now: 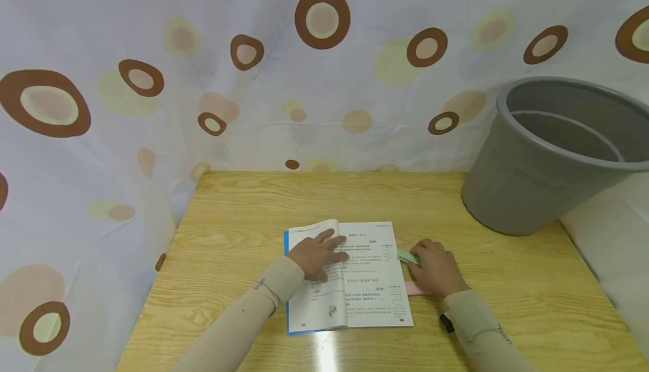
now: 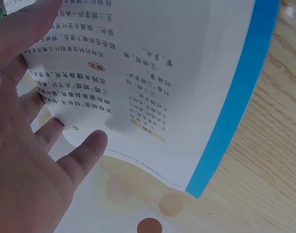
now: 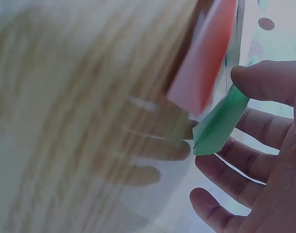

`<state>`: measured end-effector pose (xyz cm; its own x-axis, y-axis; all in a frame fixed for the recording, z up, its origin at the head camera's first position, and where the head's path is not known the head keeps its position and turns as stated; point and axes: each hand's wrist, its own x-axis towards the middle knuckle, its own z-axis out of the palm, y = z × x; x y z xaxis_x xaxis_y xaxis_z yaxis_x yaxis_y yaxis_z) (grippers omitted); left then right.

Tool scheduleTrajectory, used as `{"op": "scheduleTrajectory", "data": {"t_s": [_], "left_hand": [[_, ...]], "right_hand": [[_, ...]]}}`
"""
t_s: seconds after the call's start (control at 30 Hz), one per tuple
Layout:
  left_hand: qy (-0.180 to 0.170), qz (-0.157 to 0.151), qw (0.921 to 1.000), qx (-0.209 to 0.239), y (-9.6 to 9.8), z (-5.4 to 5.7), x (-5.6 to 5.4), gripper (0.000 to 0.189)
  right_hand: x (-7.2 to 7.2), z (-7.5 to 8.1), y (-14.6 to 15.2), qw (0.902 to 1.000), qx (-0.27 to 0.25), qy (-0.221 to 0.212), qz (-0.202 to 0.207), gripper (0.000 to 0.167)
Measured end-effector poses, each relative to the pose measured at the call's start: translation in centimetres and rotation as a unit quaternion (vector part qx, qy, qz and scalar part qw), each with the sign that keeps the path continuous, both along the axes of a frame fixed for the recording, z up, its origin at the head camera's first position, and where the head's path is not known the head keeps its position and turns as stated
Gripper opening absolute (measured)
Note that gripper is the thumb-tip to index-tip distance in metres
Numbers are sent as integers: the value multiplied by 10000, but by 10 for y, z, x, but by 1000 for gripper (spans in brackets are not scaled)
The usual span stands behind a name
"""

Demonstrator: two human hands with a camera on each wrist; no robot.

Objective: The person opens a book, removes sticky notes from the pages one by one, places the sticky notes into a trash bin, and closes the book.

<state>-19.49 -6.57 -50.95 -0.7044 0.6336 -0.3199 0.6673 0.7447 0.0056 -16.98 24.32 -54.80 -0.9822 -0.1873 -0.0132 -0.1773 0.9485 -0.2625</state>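
Note:
An open book point(image 1: 375, 282) with printed pages lies on the wooden table, a strip of its blue cover point(image 2: 235, 102) showing along the left side. My left hand point(image 1: 315, 255) rests on the left page near the fold, fingers spread. At the book's right edge, my right hand point(image 1: 438, 270) pinches a green paper tab point(image 3: 220, 124) between thumb and fingers. The tab reaches to the page edge. Just below it in the head view, a pink paper tab point(image 1: 418, 288) sticks out from the book, partly hidden by the right hand.
A large grey bin point(image 1: 537, 186) stands at the table's back right corner. Behind the wooden table point(image 1: 243, 203) hangs a white curtain point(image 1: 263, 107) with brown and yellow circles. A small dark object point(image 1: 447, 322) shows beneath the right wrist.

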Motion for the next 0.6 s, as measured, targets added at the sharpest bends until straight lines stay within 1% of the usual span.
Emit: {"op": "scheduleTrajectory", "data": {"t_s": [0.13,0.27,0.37,0.47,0.6], "left_hand": [[-13,-18,10000,-5,1,1,0,71],[17,-32,10000,7,0,-3,-1,71],[51,-50,10000,68,-1,-8,-3,71],[74,-62,9999,131,-2,-12,-4,71],[86,-59,9998,171,-3,-15,-5,71]], "right_hand": [[-2,3,6,9998,-151,148,-41,28],[-3,19,9,9984,-366,420,-34,28],[-2,37,10,9961,-634,615,-82,30],[1,57,12,9914,-928,918,-99,33],[6,87,15,9811,-1276,1454,-43,32]]}}
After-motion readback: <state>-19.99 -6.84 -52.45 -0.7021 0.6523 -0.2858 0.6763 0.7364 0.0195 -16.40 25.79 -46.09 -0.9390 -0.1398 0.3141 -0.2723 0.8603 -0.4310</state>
